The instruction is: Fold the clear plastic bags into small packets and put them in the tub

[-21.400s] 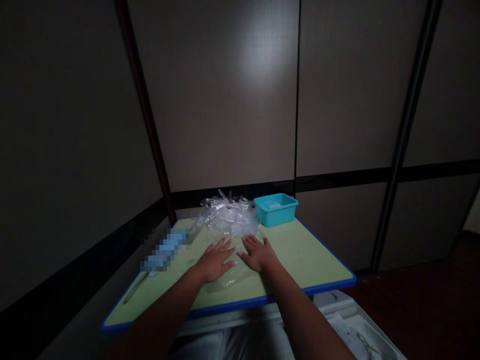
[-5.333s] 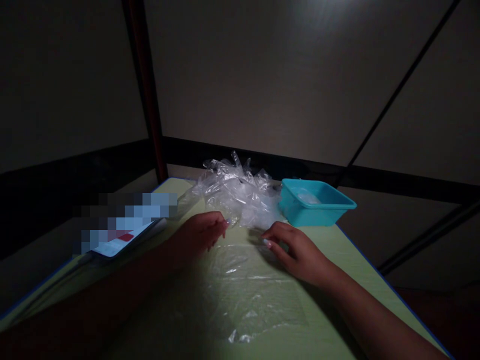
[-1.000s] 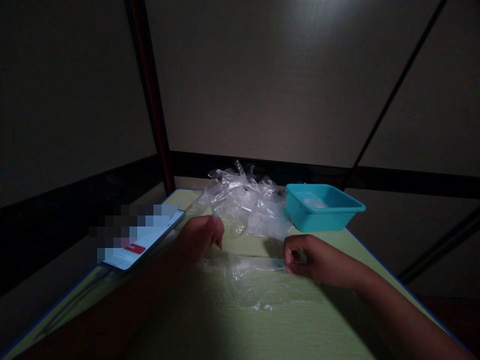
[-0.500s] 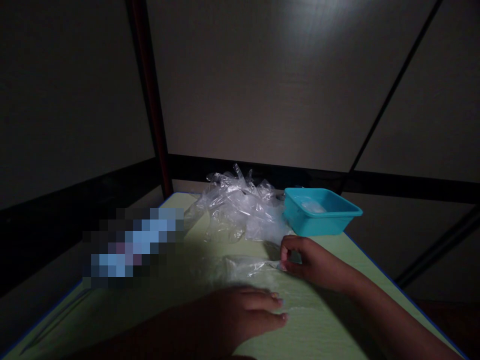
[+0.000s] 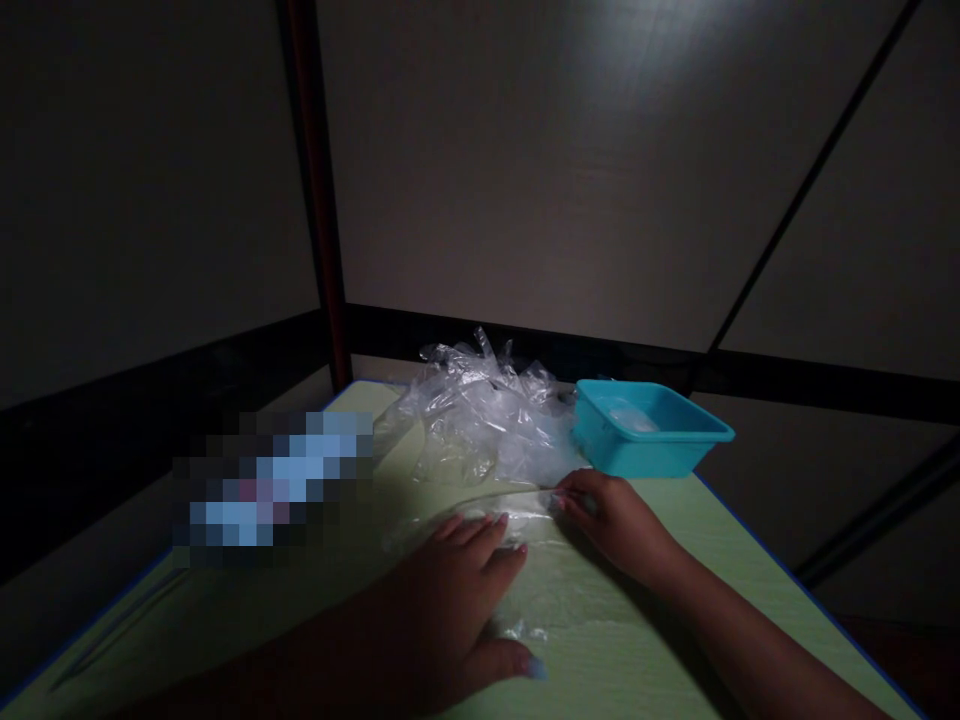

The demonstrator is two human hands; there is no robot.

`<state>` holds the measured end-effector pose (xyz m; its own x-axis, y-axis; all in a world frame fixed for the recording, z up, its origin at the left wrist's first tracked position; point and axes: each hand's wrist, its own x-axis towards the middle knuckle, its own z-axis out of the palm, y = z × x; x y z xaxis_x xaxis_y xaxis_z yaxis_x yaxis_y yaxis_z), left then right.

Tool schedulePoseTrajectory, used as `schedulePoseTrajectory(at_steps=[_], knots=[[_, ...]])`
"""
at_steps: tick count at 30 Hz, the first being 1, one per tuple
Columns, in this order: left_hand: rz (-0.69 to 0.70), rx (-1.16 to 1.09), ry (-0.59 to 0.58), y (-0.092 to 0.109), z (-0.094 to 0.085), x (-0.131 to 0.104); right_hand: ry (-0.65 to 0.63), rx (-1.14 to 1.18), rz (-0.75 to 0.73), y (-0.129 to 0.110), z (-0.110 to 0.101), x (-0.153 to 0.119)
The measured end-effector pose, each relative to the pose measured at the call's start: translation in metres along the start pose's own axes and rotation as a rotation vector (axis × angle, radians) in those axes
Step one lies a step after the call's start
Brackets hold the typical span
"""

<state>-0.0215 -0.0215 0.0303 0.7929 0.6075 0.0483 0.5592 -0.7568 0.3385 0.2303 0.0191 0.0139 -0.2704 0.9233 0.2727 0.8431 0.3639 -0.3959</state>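
A thin clear plastic piece (image 5: 529, 505) lies on the light green table in front of me. My right hand (image 5: 600, 505) pinches its right end between thumb and fingers. My left hand (image 5: 469, 590) rests palm down over its left part, fingers spread and thumb apart. More clear film with shiny creases shows beside the left thumb. Behind the hands sits a crumpled heap of clear plastic (image 5: 487, 410). A turquoise basket (image 5: 652, 455) stands right of the heap, with something clear and whitish inside.
The table (image 5: 637, 640) has a blue edge and stands against panelled walls. A pixelated, light blue object (image 5: 292, 475) is at the left edge. A thin grey strip (image 5: 120, 625) lies at the front left.
My left hand has spread its fingers and moved forward and left onto the plastic. My right hand has raised the plastic's right end slightly away from me, and the piece looks more stretched.
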Motion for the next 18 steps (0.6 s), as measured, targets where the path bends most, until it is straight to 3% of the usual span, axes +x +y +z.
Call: schedulePoseTrajectory(at_steps=[4, 10, 15, 18], knots=[[-0.057, 0.039, -0.013, 0.000, 0.001, 0.000, 0.019, -0.032, 0.021, 0.005, 0.000, 0.003], [-0.024, -0.016, -0.084, 0.005, -0.003, 0.001, 0.087, -0.141, -0.015, -0.007, 0.001, 0.004], [-0.193, 0.077, 0.092, -0.006, -0.002, 0.008, 0.103, -0.182, -0.068, -0.015, 0.007, 0.008], [-0.152, 0.077, 0.196, -0.008, 0.000, 0.008, 0.111, -0.156, -0.083, -0.016, 0.013, 0.010]])
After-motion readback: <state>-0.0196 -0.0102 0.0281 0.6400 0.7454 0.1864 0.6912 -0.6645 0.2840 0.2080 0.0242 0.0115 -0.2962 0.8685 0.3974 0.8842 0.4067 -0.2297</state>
